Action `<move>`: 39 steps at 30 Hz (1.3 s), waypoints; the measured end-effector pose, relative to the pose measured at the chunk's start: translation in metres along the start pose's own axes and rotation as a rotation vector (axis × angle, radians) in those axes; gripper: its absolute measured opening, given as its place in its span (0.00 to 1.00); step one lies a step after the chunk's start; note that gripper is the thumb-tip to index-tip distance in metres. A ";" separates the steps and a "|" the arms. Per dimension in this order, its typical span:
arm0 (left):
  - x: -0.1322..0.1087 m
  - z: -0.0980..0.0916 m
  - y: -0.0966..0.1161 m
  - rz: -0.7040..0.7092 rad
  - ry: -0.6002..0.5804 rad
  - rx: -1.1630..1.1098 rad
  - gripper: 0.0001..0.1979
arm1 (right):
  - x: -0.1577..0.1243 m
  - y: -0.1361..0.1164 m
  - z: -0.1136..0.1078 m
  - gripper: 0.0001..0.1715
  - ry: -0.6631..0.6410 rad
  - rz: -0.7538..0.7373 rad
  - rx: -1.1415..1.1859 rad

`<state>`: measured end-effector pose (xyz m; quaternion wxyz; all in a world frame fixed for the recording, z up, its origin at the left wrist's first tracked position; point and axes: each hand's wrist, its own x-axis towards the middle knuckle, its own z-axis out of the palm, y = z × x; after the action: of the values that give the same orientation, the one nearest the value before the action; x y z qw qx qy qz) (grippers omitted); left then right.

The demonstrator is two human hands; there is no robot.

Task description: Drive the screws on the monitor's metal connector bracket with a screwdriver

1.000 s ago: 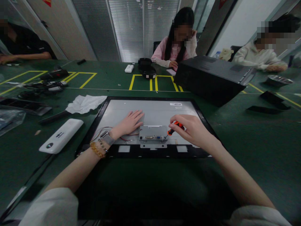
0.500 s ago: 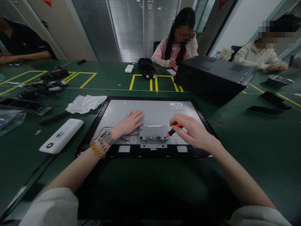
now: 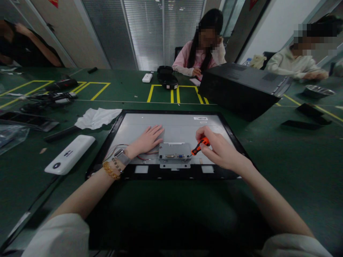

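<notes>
A flat display panel (image 3: pixel 177 125) with a grey metal back and black frame lies on the table in front of me. My left hand (image 3: pixel 147 140) rests flat on it, fingers spread, beside a metal bracket box (image 3: pixel 174 149) with video ports. Thin wires (image 3: pixel 142 156) run under that hand toward the box. My right hand (image 3: pixel 217 146) grips an orange and black screwdriver (image 3: pixel 200 145) by its handle. The screwdriver slants down to the left, its tip at the lower right of the box, by the ports. Whether the tip sits in a screw is too small to tell.
Left of the panel lie a white power bank (image 3: pixel 70 154), a crumpled tissue (image 3: pixel 98 118) and tangled black cables (image 3: pixel 50 100). A large black casing (image 3: pixel 241 89) stands behind on the right, near a metal bowl (image 3: pixel 318 91). Several people sit around the green table (image 3: pixel 171 210).
My right hand's fingers have shifted on the screwdriver, showing more of its orange handle. The left hand stays put. A person at the far left has raised an arm.
</notes>
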<state>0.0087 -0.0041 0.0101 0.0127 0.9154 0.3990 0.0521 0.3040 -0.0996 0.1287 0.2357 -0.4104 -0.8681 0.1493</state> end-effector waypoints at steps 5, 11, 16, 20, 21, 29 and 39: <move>0.000 0.000 0.000 -0.010 -0.003 -0.008 0.28 | 0.001 0.002 0.003 0.04 -0.002 -0.024 0.163; 0.000 0.002 -0.001 -0.006 -0.004 0.005 0.28 | 0.003 0.003 0.006 0.07 0.003 0.000 0.125; 0.000 0.001 -0.001 0.003 0.010 -0.002 0.29 | 0.002 0.004 0.007 0.13 0.063 -0.125 -0.118; 0.000 0.000 0.000 0.002 0.004 -0.001 0.29 | 0.002 0.003 0.002 0.18 0.047 -0.189 -0.308; 0.000 0.000 0.000 0.002 0.002 -0.002 0.29 | 0.002 0.002 0.000 0.18 0.035 -0.194 -0.307; 0.000 0.000 0.000 -0.008 -0.008 0.000 0.28 | 0.004 -0.005 -0.005 0.09 -0.030 -0.183 -0.109; 0.000 0.000 0.001 0.002 -0.012 -0.002 0.27 | 0.000 0.000 0.001 0.17 0.017 -0.123 -0.303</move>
<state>0.0095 -0.0044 0.0105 0.0160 0.9160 0.3981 0.0473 0.3032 -0.0998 0.1277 0.1872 -0.3885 -0.9022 -0.0014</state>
